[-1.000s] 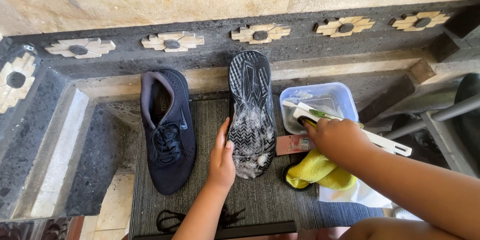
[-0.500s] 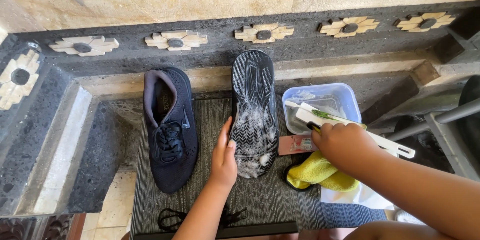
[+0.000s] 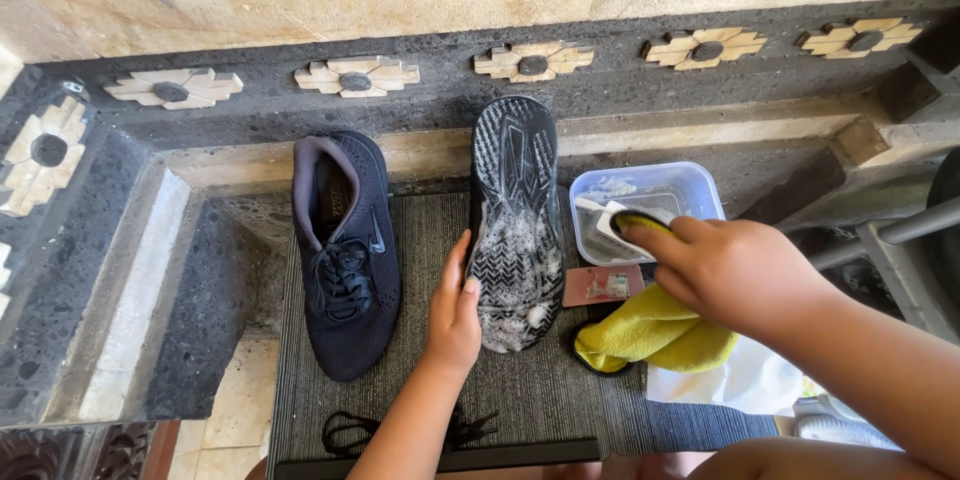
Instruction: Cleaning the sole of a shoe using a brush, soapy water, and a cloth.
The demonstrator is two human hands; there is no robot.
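Left hand point(image 3: 455, 315): centre of the frame, fingers flat and together, pressed against the left edge of the upturned shoe point(image 3: 515, 225).
Upturned shoe: sole up on the grey mat point(image 3: 540, 395), soapy foam over its lower half.
Right hand point(image 3: 730, 270): right of centre, fingers closed on a brush point(image 3: 620, 225) at the tub point(image 3: 690, 185).
Tub: clear plastic, just right of the upturned shoe.
Second shoe point(image 3: 345, 250): dark, upright, left of centre.
Cloth point(image 3: 655, 335): yellow, under the right hand.
Laces point(image 3: 350, 430): black, at the bottom of the frame.
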